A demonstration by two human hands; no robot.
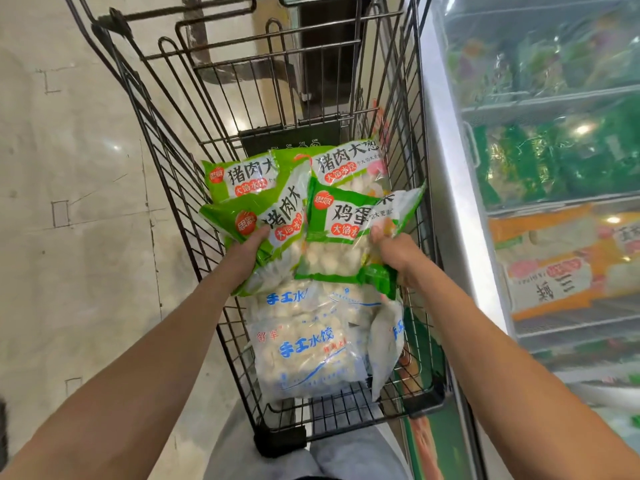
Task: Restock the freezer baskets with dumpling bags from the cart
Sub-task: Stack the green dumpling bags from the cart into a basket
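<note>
A black wire cart [180, 188] holds several dumpling bags. My left hand [247, 252] grips a green pork dumpling bag [277, 237] by its left edge. My right hand [394, 252] grips a green egg dumpling bag [343, 233] by its right side. Both bags are lifted slightly above the pile. Two more green bags [242, 174] [346, 164] lie behind them at the cart's far end. White bags with blue lettering [304, 344] lie below, nearest to me. The freezer [554, 168] stands at the right, its baskets behind sliding glass.
The freezer's pale metal rim [446, 188] runs right beside the cart's right wall. Inside it lie green bags and orange-and-white bags [561, 265]. Beige tiled floor [69, 202] spreads to the left of the cart. My grey trousers [311, 459] show below the cart's near end.
</note>
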